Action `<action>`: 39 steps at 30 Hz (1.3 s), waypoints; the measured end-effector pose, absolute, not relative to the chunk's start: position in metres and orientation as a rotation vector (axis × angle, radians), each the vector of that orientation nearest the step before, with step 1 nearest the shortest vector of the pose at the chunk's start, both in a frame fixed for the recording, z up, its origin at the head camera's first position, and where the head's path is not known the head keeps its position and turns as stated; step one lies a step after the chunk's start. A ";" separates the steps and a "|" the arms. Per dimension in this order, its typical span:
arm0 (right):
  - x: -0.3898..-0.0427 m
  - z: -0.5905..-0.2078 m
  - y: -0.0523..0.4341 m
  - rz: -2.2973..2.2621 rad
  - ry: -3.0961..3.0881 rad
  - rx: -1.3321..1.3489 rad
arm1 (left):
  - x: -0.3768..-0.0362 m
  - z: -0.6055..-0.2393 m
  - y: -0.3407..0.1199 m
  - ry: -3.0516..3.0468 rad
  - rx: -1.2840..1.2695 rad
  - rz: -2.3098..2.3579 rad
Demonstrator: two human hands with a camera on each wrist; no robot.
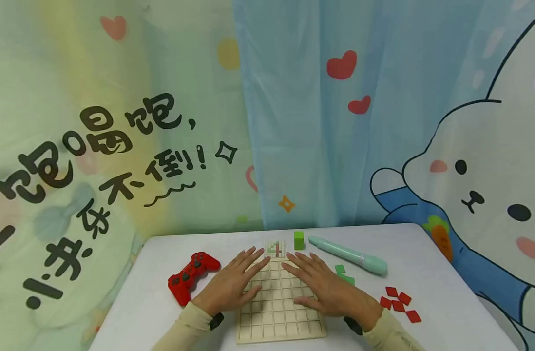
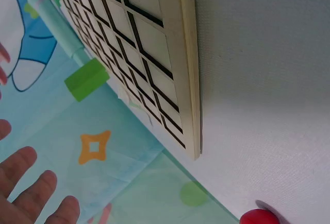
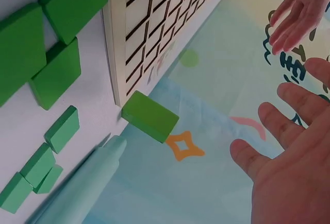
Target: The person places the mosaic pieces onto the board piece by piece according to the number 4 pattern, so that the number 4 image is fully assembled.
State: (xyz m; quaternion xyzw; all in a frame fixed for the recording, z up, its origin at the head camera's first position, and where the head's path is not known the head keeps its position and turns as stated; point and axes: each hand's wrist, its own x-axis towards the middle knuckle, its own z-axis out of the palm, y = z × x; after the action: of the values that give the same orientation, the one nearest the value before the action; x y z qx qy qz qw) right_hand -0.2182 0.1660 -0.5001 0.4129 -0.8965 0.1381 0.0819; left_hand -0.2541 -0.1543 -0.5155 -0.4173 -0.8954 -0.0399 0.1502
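Both hands are held over a pale wooden grid board, fingers spread and holding nothing. My left hand overlaps the board's left side in the head view; its fingertips also show at the lower left of the left wrist view. Over the right side is my right hand, its fingers extended in the right wrist view. The board's squares bear no pieces where they show. Beyond its far edge lies a small printed grid card, with a bright green block standing to the card's right.
A red game controller lies to the left. At the back right is a mint-green pen-shaped tube. Green tiles lie partly hidden behind the right hand, and several red tiles are scattered farther right. A printed curtain hangs behind the table.
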 end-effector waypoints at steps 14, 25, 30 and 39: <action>-0.246 -0.483 0.205 0.792 -2.664 0.588 | -0.263 -0.521 -0.175 -2.685 -0.922 -0.710; -0.253 -0.525 0.234 0.866 -3.043 0.357 | -0.266 -0.579 -0.203 -2.810 -0.528 -1.503; -0.248 -0.534 0.234 0.739 -3.079 0.382 | -0.276 -0.576 -0.198 -2.950 -0.594 -1.367; -0.249 -0.530 0.239 0.635 -3.124 0.389 | -0.278 -0.575 -0.195 -3.039 -0.812 -1.141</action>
State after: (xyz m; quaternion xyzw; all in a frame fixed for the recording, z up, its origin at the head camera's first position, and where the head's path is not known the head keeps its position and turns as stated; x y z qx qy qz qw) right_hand -0.2491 0.2386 -0.5300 0.1210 -0.9722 0.1976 -0.0349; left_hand -0.2777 -0.1948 -0.5753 -0.2415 -0.9034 -0.3393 -0.1022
